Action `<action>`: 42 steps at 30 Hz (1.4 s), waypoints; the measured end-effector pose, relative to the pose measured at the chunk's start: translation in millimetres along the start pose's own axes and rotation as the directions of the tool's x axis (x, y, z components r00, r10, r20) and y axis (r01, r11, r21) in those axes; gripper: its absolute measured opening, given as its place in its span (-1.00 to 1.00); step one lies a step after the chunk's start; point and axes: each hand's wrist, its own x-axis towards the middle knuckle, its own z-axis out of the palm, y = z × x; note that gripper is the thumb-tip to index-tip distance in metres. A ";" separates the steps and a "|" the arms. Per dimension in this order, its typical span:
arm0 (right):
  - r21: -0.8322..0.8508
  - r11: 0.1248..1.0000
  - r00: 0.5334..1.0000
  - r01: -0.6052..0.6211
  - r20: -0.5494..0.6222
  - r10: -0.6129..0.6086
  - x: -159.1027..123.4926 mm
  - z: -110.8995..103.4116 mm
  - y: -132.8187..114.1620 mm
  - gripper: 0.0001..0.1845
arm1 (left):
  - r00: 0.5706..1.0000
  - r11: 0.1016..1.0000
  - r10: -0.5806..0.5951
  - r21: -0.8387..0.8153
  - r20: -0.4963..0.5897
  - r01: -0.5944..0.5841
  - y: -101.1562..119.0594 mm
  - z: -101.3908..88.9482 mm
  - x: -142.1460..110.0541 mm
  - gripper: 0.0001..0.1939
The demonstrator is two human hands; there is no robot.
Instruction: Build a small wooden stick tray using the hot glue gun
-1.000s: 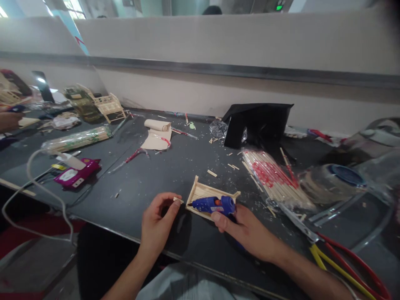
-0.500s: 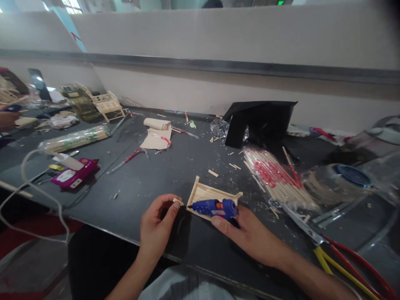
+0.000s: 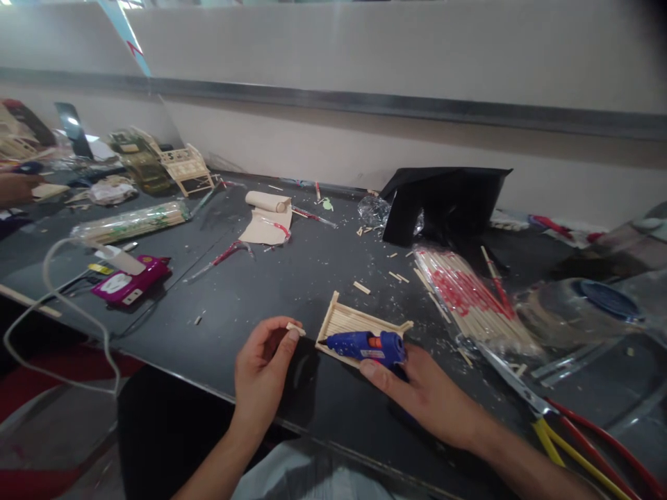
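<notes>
My right hand (image 3: pixel 417 382) is wrapped round a blue glue gun (image 3: pixel 359 345), whose dark nozzle points left over a small frame of pale wooden sticks (image 3: pixel 351 320). The nozzle's tip is by the frame's near left corner; whether it touches cannot be told. Left of the frame, my left hand (image 3: pixel 265 368) pinches a short piece of wooden stick (image 3: pixel 295 329) between thumb and forefinger, apart from the frame. Beyond the frame a few cut stick pieces (image 3: pixel 361 287) lie on the dark table.
Scissors (image 3: pixel 526 389) with red and yellow handles lie at right, beside bagged sticks (image 3: pixel 469 298) and a plastic jar (image 3: pixel 578 305). A black panel (image 3: pixel 448 205) stands behind. A purple power strip (image 3: pixel 133 279) with a white cable lies left. Another person's hand (image 3: pixel 18 189) shows far left.
The whole scene has shifted slightly rightward in view. Both hands keep their hold, the right on the glue gun and the left on the stick piece.
</notes>
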 end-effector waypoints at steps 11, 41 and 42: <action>-0.006 1.000 1.000 -0.007 -0.004 0.007 1.8 1.4 0.3 -0.54 | 1.000 1.000 -0.010 0.030 0.011 0.010 -0.3 -0.4 0.2 -0.83; -0.462 0.887 0.810 -0.023 -0.529 -0.254 -25.5 -42.3 5.8 -0.79 | 0.948 0.859 0.161 0.435 0.274 -0.272 42.9 12.3 94.4 -0.80; -0.488 0.872 0.797 -0.031 -0.539 -0.273 -26.7 -46.9 2.3 -0.79 | 0.958 0.950 0.058 0.281 0.281 -0.140 50.4 19.5 89.1 -0.84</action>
